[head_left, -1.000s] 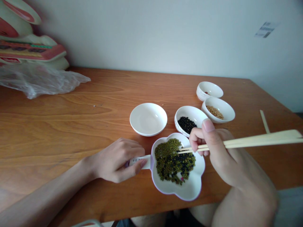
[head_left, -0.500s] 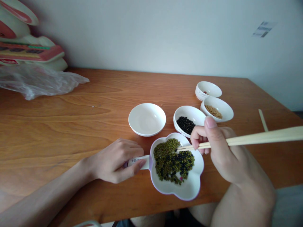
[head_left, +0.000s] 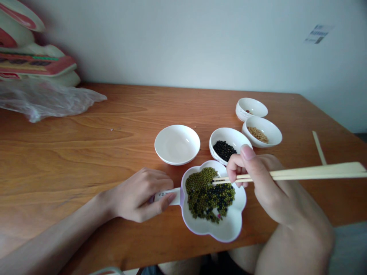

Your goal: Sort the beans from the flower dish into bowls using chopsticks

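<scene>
My left hand (head_left: 147,194) is closed around the short handle of a white, flower-shaped dish (head_left: 233,227) with a lilac rim. Inside it lie green beans (head_left: 200,181) mixed with black beans (head_left: 219,192), plus a tiny pink piece (head_left: 219,216). A pair of light wooden chopsticks (head_left: 292,174) is gripped in my right hand (head_left: 266,183), above the dish's right side. Their tips are close together at the beans near the dish's upper middle; whether a bean is pinched between them I cannot make out.
Behind the dish stand a bare white bowl (head_left: 177,147) and a bowl of black beans (head_left: 242,139). Farther right are a bowl of tan beans (head_left: 273,133) and another bowl (head_left: 258,108). A thin wooden strip (head_left: 319,148) lies right; a plastic bag (head_left: 54,101) and a toy (head_left: 37,65) sit left.
My right hand has shifted slightly left, and the rear ends of the chopsticks have dropped a little. The tips stay at the same part of the beans. My left hand keeps its hold.
</scene>
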The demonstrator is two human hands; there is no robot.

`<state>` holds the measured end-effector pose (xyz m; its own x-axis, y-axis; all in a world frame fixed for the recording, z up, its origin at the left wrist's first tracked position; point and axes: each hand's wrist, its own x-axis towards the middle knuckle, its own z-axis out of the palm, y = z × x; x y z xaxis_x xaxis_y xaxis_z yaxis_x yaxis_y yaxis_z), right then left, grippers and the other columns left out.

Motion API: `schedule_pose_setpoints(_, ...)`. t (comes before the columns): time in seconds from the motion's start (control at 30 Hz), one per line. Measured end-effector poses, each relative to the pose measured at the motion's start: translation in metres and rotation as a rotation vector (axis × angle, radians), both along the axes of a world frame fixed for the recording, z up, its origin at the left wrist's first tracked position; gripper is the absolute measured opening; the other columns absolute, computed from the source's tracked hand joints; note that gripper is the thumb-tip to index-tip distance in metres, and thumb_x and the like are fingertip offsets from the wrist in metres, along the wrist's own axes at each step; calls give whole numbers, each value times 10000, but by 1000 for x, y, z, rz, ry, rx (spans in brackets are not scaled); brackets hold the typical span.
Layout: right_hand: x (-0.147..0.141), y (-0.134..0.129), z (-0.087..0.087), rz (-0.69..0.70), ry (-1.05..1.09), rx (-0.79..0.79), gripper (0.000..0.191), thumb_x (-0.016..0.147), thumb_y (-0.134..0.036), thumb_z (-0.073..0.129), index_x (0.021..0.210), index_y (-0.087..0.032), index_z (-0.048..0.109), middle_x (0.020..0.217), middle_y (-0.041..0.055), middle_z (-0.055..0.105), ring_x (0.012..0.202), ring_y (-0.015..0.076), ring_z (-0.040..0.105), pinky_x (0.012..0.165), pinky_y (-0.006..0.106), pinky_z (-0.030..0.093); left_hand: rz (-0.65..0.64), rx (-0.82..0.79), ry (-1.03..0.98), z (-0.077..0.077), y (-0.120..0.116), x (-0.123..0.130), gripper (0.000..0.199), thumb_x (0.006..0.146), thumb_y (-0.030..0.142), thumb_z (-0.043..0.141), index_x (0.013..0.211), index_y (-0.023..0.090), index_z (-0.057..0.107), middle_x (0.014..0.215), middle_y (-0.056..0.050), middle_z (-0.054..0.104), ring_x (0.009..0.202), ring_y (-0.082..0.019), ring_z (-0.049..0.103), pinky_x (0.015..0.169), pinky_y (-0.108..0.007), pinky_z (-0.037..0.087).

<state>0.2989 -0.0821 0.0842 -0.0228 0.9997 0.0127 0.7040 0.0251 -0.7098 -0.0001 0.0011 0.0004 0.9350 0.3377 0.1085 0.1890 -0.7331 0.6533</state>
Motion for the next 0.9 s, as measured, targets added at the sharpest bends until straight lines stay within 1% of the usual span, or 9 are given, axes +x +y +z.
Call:
schedule_pose_setpoints(0.1,0,1,-1,10,12,3,599,1115,-598,261,752,-245,580,731,-10,637,771,178,599,772,346,389,-7,-6,-4,0,0,0,247,1041,219,459,796,209,490,757,-20,571,686,-169,529,652,-332,405)
schedule_pose_setpoints(0.2,-1,4,-1,29,25,0,628,1113,-610,239,725,-235,560,669,-14,592,689,163,565,702,344,381,-5,-10,-2,0,0,0,242,1042,214,463,800,210,485,759,-14,566,689,-166,525,657,-330,403)
schedule_pose_setpoints(0.3,-2,7,-1,50,43,-3,652,1114,-612,220,706,-226,552,637,-15,569,651,151,545,659,339,374,-9,-11,-8,0,0,0,243,1041,216,466,798,213,476,755,-9,558,688,-164,521,655,-330,399)
schedule_pose_setpoints(0.53,-1,8,-3,43,74,32,675,1109,-626,233,675,-218,551,620,-10,570,629,145,543,644,330,377,-10,-9,-15,2,0,2,257,1043,214,453,787,214,459,747,-7,554,668,-159,510,640,-325,389)
schedule_pose_setpoints(0.67,4,4,1,28,82,68,685,1111,-619,228,672,-224,575,615,0,569,626,158,542,641,341,369,-12,-2,-16,2,0,1,260,1045,213,448,785,216,457,743,-10,552,667,-162,509,639,-328,388)
schedule_pose_setpoints(0.77,12,-2,5,-36,110,160,716,1102,-635,224,647,-237,607,599,20,580,616,184,535,615,361,346,-10,7,-6,1,0,1,254,1044,213,444,791,216,462,745,-15,557,673,-166,517,644,-330,398)
schedule_pose_setpoints(0.9,26,-5,6,-278,110,394,795,1116,-586,144,625,-241,666,626,52,640,591,201,542,622,376,366,-3,14,-1,1,1,1,237,1036,209,450,800,214,473,760,-22,573,685,-171,534,650,-332,412)
